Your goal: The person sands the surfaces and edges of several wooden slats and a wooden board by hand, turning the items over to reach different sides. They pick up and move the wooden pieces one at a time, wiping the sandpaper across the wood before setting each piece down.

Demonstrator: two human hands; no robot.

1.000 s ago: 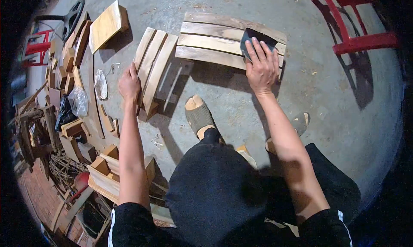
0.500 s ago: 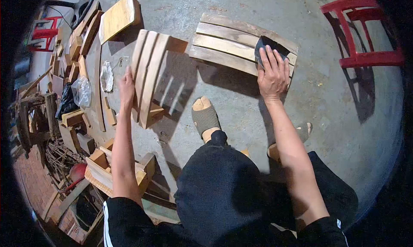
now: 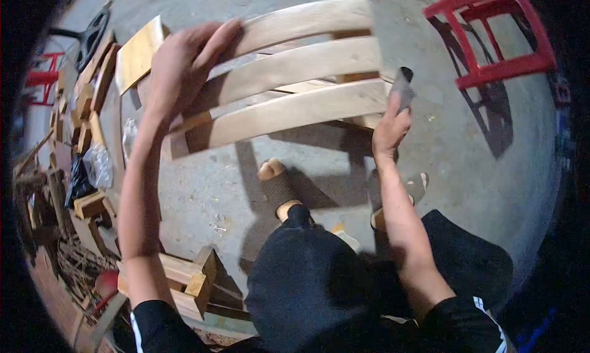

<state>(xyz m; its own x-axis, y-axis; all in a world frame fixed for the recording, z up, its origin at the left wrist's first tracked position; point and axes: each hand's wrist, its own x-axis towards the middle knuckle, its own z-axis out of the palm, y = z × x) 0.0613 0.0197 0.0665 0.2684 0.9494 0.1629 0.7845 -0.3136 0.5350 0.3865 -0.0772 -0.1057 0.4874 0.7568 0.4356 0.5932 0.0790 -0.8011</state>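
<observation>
My left hand (image 3: pixel 178 70) is wrapped round the left end of a small slatted wooden stool (image 3: pixel 301 63), held up in front of me with its pale slats facing the camera. Wooden crosspieces show between the slats. To the right, just off the stool's end, my right hand (image 3: pixel 391 134) pinches a bent dark sheet of sandpaper (image 3: pixel 403 90), slightly blurred. Behind the raised stool, a second slatted wooden stool (image 3: pixel 367 121) is mostly hidden, showing only through the gaps and below the lowest slat.
A red stool frame (image 3: pixel 507 69) lies at the upper right. On the left are a yellowish board (image 3: pixel 139 50), wood offcuts (image 3: pixel 85 101) and a clear plastic bag (image 3: pixel 98 164). A wooden frame (image 3: pixel 198 285) stands by my left elbow. My sandalled foot (image 3: pixel 278 184) is below the raised stool.
My left hand has lifted the slatted stool from the left and swung it right, in front of the second one. My right hand has come off the second stool with the sandpaper.
</observation>
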